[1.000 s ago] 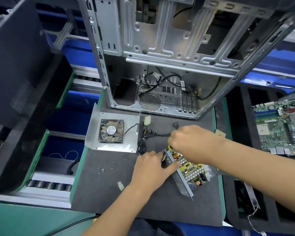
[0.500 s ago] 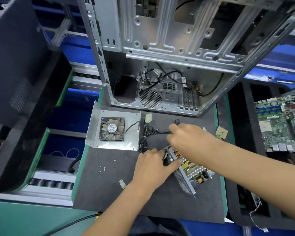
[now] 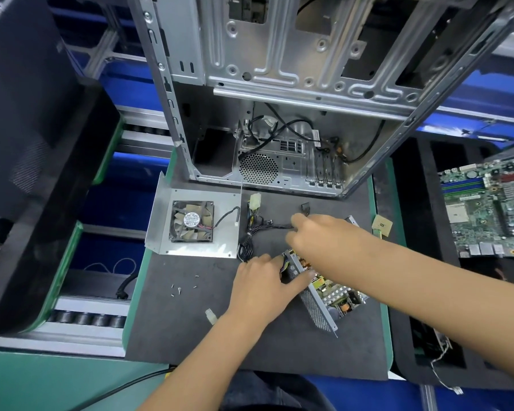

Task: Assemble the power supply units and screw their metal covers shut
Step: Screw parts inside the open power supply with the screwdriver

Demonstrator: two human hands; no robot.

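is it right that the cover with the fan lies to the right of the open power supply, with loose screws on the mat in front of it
Not quite. The head view shows the cover with the fan lying to the left of the open power supply, not the right. The rest holds: loose screws lie on the mat in front of the cover.

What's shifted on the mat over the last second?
The right hand moved away from the open power supply toward the black cable bundle, fingers now at the wires. The left hand kept its grip on the supply's mesh end. Fan cover and loose screws unchanged.
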